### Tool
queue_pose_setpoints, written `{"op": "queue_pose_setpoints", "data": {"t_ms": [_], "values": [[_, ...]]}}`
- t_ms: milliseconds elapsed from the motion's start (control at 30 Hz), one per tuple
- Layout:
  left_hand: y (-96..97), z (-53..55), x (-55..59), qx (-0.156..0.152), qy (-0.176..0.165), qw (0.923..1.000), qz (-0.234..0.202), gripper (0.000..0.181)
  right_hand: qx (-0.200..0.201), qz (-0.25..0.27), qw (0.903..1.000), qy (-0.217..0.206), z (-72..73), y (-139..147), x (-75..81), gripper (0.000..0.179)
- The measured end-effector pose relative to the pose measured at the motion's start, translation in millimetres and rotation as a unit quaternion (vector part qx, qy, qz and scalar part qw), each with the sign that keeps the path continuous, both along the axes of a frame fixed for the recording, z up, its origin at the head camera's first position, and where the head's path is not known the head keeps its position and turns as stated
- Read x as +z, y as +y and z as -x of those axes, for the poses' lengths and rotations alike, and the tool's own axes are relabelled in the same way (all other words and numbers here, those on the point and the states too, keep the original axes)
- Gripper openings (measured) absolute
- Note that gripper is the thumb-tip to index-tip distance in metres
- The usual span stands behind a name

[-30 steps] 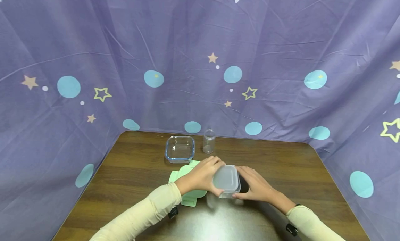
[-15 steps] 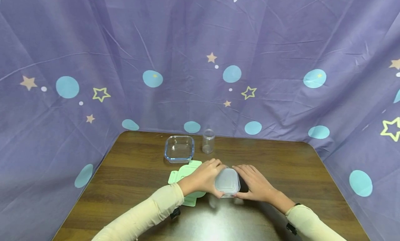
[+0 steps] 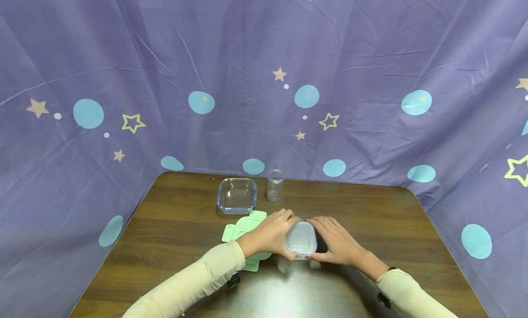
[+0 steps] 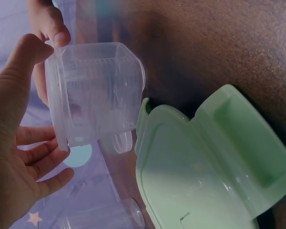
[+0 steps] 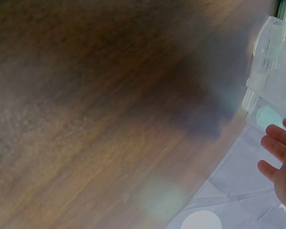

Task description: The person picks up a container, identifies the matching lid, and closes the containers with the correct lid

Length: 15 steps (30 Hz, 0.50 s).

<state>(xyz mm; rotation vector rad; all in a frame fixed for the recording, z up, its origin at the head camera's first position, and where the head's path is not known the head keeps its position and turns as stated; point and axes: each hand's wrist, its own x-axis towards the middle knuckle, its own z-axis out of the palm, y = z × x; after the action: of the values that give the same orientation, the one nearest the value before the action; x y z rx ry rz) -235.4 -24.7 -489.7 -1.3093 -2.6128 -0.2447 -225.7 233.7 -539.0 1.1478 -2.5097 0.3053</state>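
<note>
A clear plastic box (image 4: 93, 95) stands upright on the table, topped by a translucent square lid (image 3: 301, 238). My left hand (image 3: 274, 234) holds the lid's left side between thumb and fingers. On its right side my right hand (image 3: 336, 242) does the same, thumb at the near corner and fingers at the far corner. In the left wrist view, the left thumb and fingertips lie at the lid's rim. Only some fingers of the right hand (image 5: 281, 148) show in the right wrist view. A green clip lid (image 3: 244, 226) lies flat beside the box, partly hidden under my left arm.
Farther back stand a square glass dish (image 3: 237, 210) and a clear cylindrical jar (image 3: 275, 187). Behind the box a small clear round object (image 4: 124, 141) shows partly. A purple curtain (image 3: 350, 139) surrounds the wooden table (image 3: 363, 208) at the back and sides.
The translucent lid has shifted slightly nearer and right, and less of the box shows below its front edge. My left hand has moved slightly right with it; the right hand has barely moved.
</note>
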Motion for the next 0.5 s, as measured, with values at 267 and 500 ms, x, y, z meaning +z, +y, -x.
{"op": "queue_pose_setpoints", "data": {"t_ms": [267,500], "values": [[0.9,1.3,-1.4,0.010,-0.010,0.9998,0.013,0.088,-0.008,-0.027,0.9988,0.040,3.0,0.2,-1.3,0.098],[1.1,3.3,-3.5,0.012,-0.017,0.9996,0.018,0.089,-0.008,-0.022,0.9989,0.042,2.4,0.3,-1.8,0.097]]}}
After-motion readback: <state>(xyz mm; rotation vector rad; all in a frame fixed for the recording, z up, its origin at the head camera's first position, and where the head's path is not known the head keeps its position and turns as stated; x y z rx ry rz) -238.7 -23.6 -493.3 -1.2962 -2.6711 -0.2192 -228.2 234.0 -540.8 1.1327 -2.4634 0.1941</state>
